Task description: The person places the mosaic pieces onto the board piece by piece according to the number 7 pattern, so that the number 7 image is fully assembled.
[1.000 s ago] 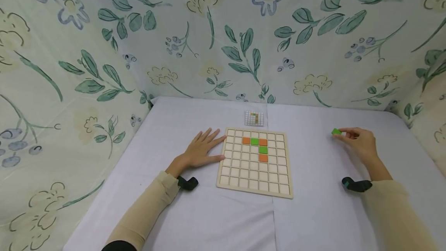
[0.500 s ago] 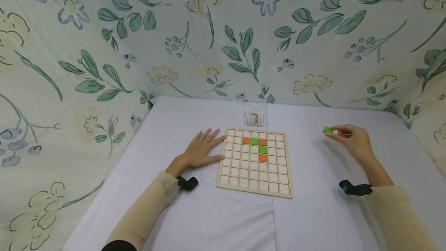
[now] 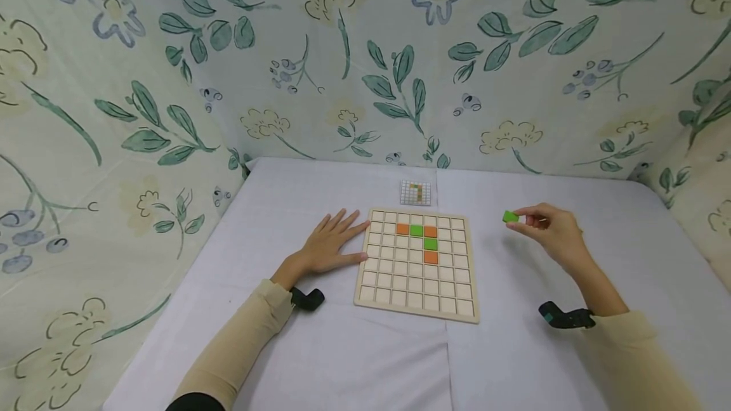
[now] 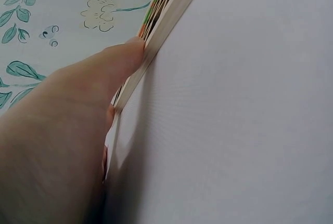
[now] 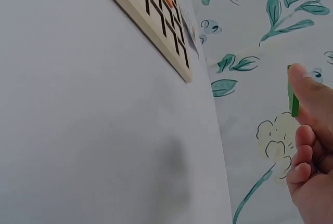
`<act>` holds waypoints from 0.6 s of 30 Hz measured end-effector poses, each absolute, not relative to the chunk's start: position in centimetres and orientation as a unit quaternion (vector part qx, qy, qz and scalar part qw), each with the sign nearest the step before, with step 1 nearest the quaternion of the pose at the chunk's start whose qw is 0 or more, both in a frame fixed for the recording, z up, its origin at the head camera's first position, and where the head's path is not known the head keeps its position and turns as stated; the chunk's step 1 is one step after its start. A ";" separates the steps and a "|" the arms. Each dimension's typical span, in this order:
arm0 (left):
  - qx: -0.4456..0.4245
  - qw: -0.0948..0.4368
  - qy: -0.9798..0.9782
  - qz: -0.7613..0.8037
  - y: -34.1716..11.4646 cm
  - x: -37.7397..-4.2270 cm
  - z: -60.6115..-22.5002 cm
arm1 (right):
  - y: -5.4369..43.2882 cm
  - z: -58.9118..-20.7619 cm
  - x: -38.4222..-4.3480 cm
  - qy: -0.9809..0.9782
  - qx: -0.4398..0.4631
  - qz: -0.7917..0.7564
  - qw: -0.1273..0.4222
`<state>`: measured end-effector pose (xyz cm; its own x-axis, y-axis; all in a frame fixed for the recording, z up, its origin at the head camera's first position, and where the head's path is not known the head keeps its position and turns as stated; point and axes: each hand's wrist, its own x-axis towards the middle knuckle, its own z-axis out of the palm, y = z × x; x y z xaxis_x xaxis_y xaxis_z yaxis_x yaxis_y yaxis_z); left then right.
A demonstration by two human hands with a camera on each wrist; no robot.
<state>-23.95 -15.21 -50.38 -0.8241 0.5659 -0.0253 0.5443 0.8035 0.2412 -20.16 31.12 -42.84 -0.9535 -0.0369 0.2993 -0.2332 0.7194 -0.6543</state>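
A wooden grid board (image 3: 417,311) with square cells lies flat on the table. Several orange and green tiles sit in it, forming a row of three and a short column going down from its right end. My left hand (image 3: 325,247) is spread flat beside the board, thumb and a fingertip touching its left edge; the thumb also shows against the rim in the left wrist view. Off to the right, my right hand (image 3: 554,230) pinches a green tile (image 3: 510,216) between thumb and fingers above the table. In the right wrist view the green tile (image 5: 293,93) shows nearly edge-on.
Behind the board lies a small pattern card (image 3: 415,193) printed with a grid and coloured squares. A white cloth (image 3: 514,360) covers the table. Floral fabric (image 3: 320,81) hangs at the back and sides. Each wrist bears a black camera mount.
My right hand has carried the green tile leftward, closer to the board. The left hand has kept its place at the board's edge.
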 end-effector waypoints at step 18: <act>0.285 0.061 0.950 0.113 -15.1 -24.2 -50.5 | 25.3 -44.5 -18.8 -0.903 0.138 0.394 0.100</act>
<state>-24.15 -15.13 -50.47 -0.8297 0.5559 -0.0512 0.5284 0.8116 0.2492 -18.77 25.30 -44.48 -0.9416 -0.1703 0.2903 -0.3287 0.6510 -0.6842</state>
